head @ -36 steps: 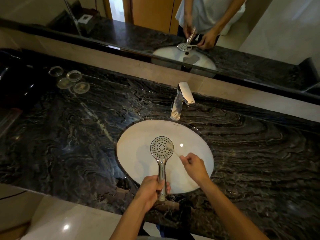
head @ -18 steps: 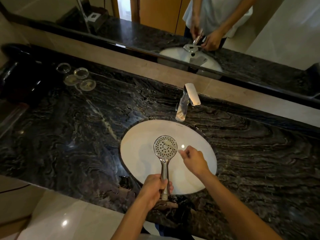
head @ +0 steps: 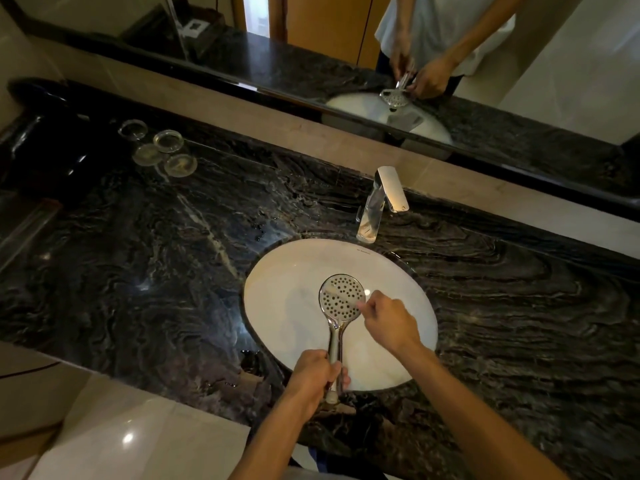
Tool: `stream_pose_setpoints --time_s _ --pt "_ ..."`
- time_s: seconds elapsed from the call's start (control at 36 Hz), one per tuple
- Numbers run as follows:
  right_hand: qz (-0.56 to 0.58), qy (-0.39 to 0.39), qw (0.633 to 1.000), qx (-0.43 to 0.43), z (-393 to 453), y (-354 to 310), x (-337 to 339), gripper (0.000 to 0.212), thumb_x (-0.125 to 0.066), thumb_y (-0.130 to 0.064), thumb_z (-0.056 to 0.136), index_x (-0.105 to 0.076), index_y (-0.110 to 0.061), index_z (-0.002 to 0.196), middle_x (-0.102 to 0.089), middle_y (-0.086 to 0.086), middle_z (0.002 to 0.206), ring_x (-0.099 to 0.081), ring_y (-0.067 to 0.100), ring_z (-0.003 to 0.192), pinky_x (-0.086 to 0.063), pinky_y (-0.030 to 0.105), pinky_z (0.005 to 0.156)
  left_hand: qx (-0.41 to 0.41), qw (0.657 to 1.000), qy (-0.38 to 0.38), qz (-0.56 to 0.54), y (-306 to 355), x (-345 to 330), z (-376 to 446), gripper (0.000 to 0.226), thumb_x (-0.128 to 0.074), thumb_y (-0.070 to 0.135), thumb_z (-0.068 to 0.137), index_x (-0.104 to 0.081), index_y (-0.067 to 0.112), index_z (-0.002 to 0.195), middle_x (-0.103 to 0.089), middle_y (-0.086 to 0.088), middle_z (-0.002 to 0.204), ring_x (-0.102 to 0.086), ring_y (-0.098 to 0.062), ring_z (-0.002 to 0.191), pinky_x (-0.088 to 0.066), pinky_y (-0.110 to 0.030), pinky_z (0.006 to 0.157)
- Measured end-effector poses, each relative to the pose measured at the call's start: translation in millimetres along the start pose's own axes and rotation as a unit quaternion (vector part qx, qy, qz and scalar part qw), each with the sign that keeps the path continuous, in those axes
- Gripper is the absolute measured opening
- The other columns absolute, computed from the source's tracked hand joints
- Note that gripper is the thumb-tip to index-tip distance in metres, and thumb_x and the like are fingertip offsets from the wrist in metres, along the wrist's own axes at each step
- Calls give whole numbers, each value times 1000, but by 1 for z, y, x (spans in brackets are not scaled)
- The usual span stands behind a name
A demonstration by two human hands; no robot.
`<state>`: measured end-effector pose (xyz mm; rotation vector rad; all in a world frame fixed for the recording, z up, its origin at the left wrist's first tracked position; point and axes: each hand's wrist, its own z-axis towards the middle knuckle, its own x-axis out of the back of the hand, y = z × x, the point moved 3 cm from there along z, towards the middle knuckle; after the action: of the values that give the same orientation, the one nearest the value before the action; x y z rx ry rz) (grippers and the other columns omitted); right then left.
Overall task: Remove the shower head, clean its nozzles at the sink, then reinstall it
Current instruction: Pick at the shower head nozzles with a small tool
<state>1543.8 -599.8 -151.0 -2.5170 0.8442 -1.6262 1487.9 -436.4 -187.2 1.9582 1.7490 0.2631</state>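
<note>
A chrome shower head [head: 342,295] with a round face of dark nozzle holes is held face up over the white oval sink [head: 277,306]. My left hand [head: 313,375] grips the lower end of its handle at the sink's front rim. My right hand [head: 389,322] is closed on a thin pale brush [head: 341,293] that lies across the nozzle face, its bristle end near the face's left edge. The chrome tap [head: 379,202] stands behind the sink with no water running.
The dark veined stone counter [head: 138,254] surrounds the sink. Several small glass dishes [head: 168,142] sit at its back left, next to a black object [head: 41,147]. A mirror [head: 450,64] runs along the back and reflects a person's hands. Pale floor tiles [head: 121,438] lie at lower left.
My right hand has moved toward the shower head, sliding the brush leftward across the nozzle face. My left hand keeps its grip on the handle.
</note>
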Motion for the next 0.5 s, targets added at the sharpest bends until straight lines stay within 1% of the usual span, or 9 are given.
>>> stream_pose_setpoints --time_s 0.06,0.11,0.19,0.28,0.31,0.36,0.42,0.5 --pt "-26 -24 999 22 -7 0 -9 38 -43 -51 101 -58 -17 106 -70 7 98 -65 28 94 -50 37 72 2 1000 1 0 -1 1 0 17 -43 -12 96 -57 -7 88 -59 -19 72 -59 -26 58 -52 -29 51" --pt "-29 -21 999 22 -8 1 -9 37 -43 -51 101 -58 -18 106 -71 6 100 -66 27 95 -49 36 71 4 1000 3 2 -3 3 0 18 -43 -11 96 -57 -6 86 -60 -18 71 -59 -25 58 -52 -29 51" --pt "-8 17 1000 -13 0 4 5 38 -42 -53 101 -57 -18 99 -70 7 97 -65 29 92 -45 35 69 -1 1000 2 17 -4 2 1 18 -43 -11 96 -56 -6 86 -58 -19 72 -58 -26 60 -52 -29 52" --pt "7 52 998 -41 7 5 17 38 -43 -52 101 -57 -18 97 -70 7 97 -65 29 92 -44 35 69 -2 1000 -5 15 -4 -1 0 17 -41 -12 96 -54 -3 89 -56 -20 75 -56 -26 61 -51 -29 53" --pt "10 48 998 -36 8 4 17 38 -43 -52 101 -57 -18 97 -70 7 97 -64 29 92 -45 36 69 -2 1000 -6 14 -4 -2 0 18 -41 -13 96 -54 -3 89 -55 -20 75 -56 -26 61 -51 -30 53" --pt "7 14 1000 -10 4 1 11 37 -44 -52 100 -57 -17 98 -70 7 96 -64 28 91 -47 36 69 -2 1000 -3 15 -5 -3 0 18 -41 -13 95 -54 -2 88 -56 -21 75 -55 -26 61 -51 -30 54" --pt "-20 -20 999 18 -3 -1 1 35 -45 -50 100 -58 -18 101 -70 6 97 -65 27 90 -47 36 68 2 1000 1 13 -6 -2 0 19 -41 -13 95 -55 -2 87 -57 -21 74 -56 -26 60 -50 -31 55" --pt "-38 -30 998 33 -6 2 -4 35 -45 -52 99 -58 -19 99 -70 5 97 -65 26 91 -48 37 68 8 1000 5 10 -7 2 0 19 -41 -13 95 -56 -3 88 -58 -21 72 -57 -26 58 -50 -32 55"
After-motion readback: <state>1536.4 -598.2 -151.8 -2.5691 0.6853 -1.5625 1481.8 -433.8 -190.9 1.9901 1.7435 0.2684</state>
